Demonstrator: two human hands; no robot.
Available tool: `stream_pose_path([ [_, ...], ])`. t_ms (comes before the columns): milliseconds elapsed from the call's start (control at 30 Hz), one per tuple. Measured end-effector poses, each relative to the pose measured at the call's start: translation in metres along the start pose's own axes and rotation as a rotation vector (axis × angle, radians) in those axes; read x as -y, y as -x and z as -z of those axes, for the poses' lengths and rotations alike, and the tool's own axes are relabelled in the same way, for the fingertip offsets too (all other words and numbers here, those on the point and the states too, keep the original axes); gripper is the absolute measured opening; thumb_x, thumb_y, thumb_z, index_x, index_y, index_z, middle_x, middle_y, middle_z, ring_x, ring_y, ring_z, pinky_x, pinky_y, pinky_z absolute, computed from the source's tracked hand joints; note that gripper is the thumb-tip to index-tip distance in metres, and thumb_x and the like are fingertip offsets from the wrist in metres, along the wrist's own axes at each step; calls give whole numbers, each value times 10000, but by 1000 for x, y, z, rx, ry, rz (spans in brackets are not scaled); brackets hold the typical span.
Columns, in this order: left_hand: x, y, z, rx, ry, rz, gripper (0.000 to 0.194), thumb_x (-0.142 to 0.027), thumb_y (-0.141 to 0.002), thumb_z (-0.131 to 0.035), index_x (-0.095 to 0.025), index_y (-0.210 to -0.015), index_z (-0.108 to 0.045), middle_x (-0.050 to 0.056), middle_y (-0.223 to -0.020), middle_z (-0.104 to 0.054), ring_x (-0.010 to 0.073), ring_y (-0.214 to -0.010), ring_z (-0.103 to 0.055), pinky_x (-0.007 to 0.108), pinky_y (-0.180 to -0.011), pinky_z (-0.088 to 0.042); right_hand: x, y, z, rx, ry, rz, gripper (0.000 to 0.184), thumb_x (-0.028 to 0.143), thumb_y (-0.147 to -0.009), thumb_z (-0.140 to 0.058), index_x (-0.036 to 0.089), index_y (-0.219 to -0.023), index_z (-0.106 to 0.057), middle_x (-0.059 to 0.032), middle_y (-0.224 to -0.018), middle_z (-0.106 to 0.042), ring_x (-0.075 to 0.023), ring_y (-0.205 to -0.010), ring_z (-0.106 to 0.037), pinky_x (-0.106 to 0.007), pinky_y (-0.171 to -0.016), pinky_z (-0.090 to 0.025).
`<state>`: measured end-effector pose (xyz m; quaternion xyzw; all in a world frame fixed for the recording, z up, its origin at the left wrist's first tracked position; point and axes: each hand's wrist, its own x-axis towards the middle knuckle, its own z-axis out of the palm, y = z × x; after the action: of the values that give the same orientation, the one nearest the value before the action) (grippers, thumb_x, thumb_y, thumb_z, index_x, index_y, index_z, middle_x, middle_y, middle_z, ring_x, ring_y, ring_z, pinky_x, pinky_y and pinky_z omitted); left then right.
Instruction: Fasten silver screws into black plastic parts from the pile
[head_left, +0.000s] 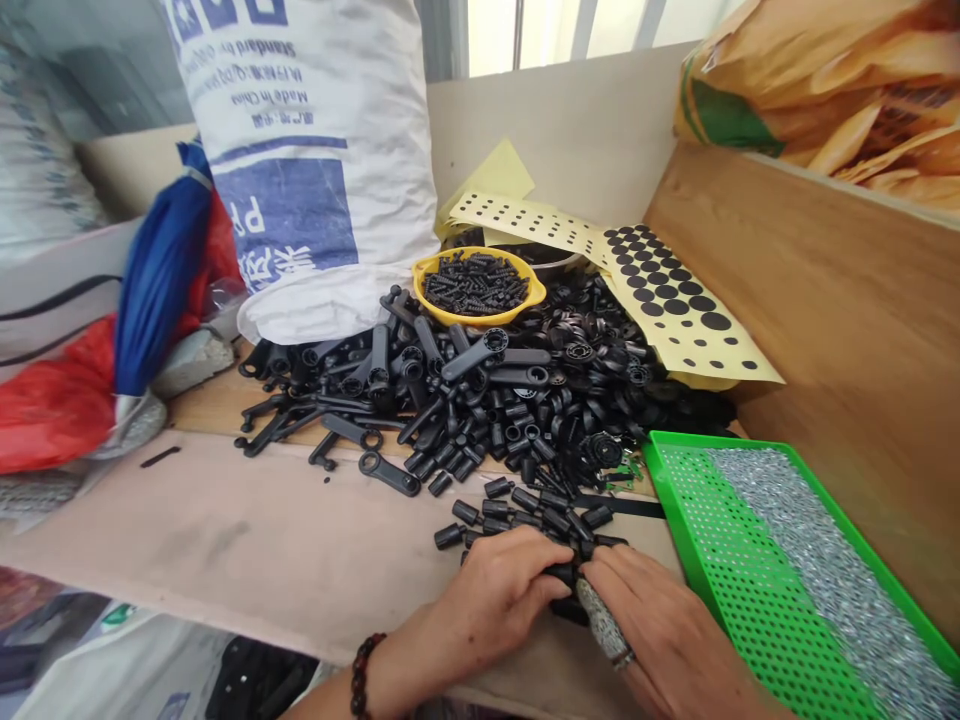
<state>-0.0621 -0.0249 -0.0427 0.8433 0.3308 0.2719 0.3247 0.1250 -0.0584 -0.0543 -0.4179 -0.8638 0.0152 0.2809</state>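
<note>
My left hand (508,578) is closed, with its thumb and fingers round a short black plastic cylinder (559,572). Close against it, my right hand (660,625) has its fingers bent and pressed together at the end of that cylinder. What the right fingers pinch is hidden. A grey speckled sleeve-like piece (604,625) lies along one right finger, with a metal band at its lower end. Just beyond both hands, several more black knobbed cylinders (495,508) lie loose on the pinkish-beige work surface (300,540).
Behind is a heap of black crank-handle parts (379,355) and round pieces. A yellow basket (536,290) of black screws sits on it, near yellow sheets of black dots (675,290). At right stands a green perforated tray (720,570) with small metal pieces (817,560). A white sack (315,130) rises behind.
</note>
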Motion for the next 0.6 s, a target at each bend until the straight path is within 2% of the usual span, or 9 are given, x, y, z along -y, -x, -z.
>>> stream_pose_path([
  [100,0,1,2,-7,15,-51,261,-271,-934,-446,-112,-1019,-635,93,-873,-689,174,-800,-644,252,-741,-529,-1,-1,2,5,-93,12,232,74,-683,-361,201,-818,-500,-61,-699,-629,-205,-597,-593,-300,-553,-478],
  [233,0,3,0,-55,-15,-147,245,-246,-943,-422,-110,-1020,-611,96,-870,-684,170,-793,-641,252,-731,-537,0,-2,2,-10,-263,-61,213,96,-726,-362,203,-854,-496,-50,-700,-630,-199,-615,-615,-279,-563,-494],
  [333,1,6,-4,-118,-90,-219,225,-210,-944,-407,-101,-1023,-587,102,-862,-679,174,-797,-636,259,-724,-541,3,-3,2,1,-354,-95,253,102,-734,-363,205,-913,-507,-51,-735,-656,-200,-663,-648,-265,-584,-509],
  [433,2,9,-8,-135,-226,-258,199,-159,-937,-397,-101,-1029,-563,98,-870,-667,175,-791,-630,268,-718,-539,6,-3,2,-43,-340,-128,294,97,-749,-358,208,-977,-508,-54,-774,-684,-201,-683,-667,-255,-585,-514],
  [500,1,10,-9,-132,-320,-278,190,-129,-931,-389,-99,-1017,-556,92,-859,-659,170,-766,-622,265,-697,-533,8,-3,0,-73,-334,-155,252,94,-757,-351,216,-916,-504,-37,-721,-679,-185,-628,-662,-239,-555,-509],
  [600,-1,11,-10,-131,-430,-311,198,-120,-937,-365,-97,-979,-558,72,-801,-647,156,-691,-601,254,-633,-516,11,-5,-3,-51,-370,-205,186,102,-775,-336,237,-753,-461,3,-587,-619,-154,-492,-605,-216,-462,-470],
])
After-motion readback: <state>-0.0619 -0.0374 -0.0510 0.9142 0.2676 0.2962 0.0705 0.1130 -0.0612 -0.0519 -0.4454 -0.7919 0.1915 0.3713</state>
